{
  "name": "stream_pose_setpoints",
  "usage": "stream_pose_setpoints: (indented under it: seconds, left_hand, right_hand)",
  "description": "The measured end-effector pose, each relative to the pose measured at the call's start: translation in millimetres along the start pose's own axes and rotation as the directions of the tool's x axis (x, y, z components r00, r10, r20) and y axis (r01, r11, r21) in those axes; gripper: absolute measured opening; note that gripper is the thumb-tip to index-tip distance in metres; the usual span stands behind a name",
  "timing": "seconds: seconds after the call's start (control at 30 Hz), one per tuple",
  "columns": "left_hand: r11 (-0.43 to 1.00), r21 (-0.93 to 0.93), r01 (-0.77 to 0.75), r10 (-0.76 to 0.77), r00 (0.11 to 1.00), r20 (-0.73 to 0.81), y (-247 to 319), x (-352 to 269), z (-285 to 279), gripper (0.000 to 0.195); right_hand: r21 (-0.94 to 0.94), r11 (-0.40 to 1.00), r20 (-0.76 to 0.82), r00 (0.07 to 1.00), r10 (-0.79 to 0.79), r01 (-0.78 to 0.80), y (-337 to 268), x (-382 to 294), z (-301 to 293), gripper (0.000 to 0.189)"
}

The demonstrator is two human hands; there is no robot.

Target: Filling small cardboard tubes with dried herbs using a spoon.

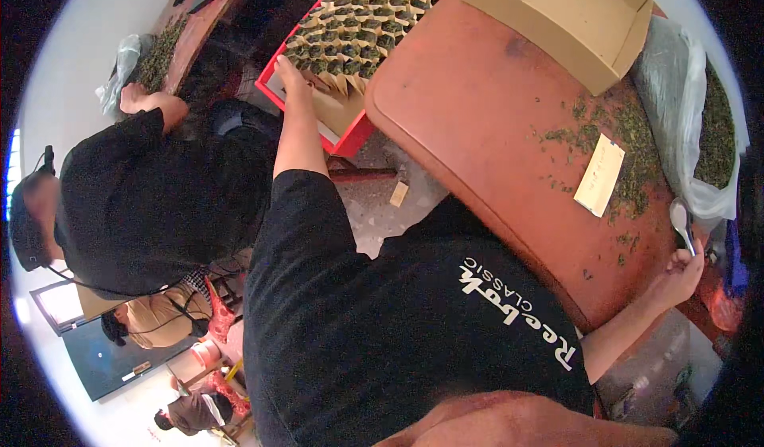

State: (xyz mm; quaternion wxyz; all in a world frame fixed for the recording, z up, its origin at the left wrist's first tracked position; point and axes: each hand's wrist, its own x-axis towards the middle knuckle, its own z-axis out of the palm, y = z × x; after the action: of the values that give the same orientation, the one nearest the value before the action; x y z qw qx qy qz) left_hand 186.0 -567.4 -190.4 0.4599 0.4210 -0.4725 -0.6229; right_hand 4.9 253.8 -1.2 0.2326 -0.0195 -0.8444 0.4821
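Note:
My left hand (291,74) grips the near left side of a red box (351,141) at the table's left edge. The box holds many small paper packets (349,47) with their tops apart, filled with dried green leaf bits; a bare cardboard part shows near my hand. At the far right, my right hand (683,272) holds the handle of a white spoon (680,217). Its bowl points away from me, beside an open clear plastic bag (674,118) of the dried leaves (716,136).
An empty cardboard box (567,17) stands on the reddish-brown table (465,112). Loose leaf bits (635,166) lie around a cream paper packet (600,175) bearing writing. A small packet (399,194) lies on the floor. A co-worker (161,202) sits close at left; others are behind.

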Motion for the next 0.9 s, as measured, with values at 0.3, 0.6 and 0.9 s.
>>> stream_pose_setpoints:
  seconds: [0.3,0.6,0.9]
  left_hand:
    - [0.918,0.333,-0.216,0.191,0.976,0.108,33,-1,-53,0.015]
    - [0.824,0.144,-0.548,0.368,0.711,0.6,105,-260,132,0.041]
    - [0.223,-0.5,-0.837,0.159,-0.475,0.866,124,-447,283,0.053]
  right_hand:
    - [0.035,0.998,-0.086,0.995,-0.054,0.058,-6,0,3,0.03]
    - [0.414,0.907,-0.118,0.984,0.133,-0.073,-36,-13,13,0.031]
    - [0.504,0.862,-0.023,0.996,0.082,-0.06,-31,-28,16,0.026]
